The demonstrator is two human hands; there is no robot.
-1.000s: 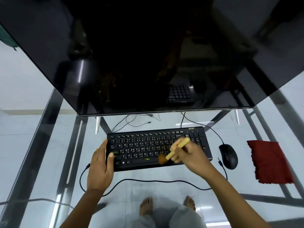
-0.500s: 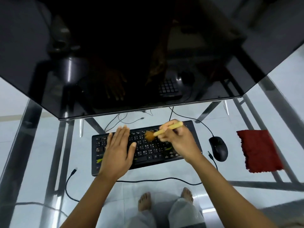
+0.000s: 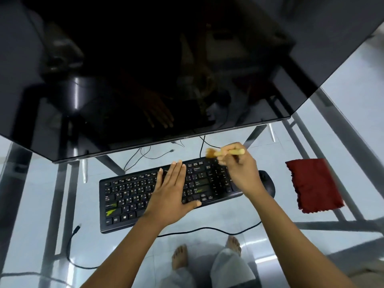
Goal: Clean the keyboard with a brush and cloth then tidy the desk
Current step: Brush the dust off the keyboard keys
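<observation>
Head view: brushing the keyboard (image 3: 145,196) on the glass desk (image 3: 218,217)

Left hand (image 3: 169,196) lies flat with fingers spread on the keys to hold it down. Right hand (image 3: 239,173) is closed around the brush (image 3: 224,152), at the far right corner. Brush softly away from you, row by row. Red cloth (image 3: 313,185) waits at the right

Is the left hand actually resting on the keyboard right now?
Touching. The head view shows the left hand lying flat across the keyboard, palm and fingers covering the middle keys with no gap visible.
</observation>
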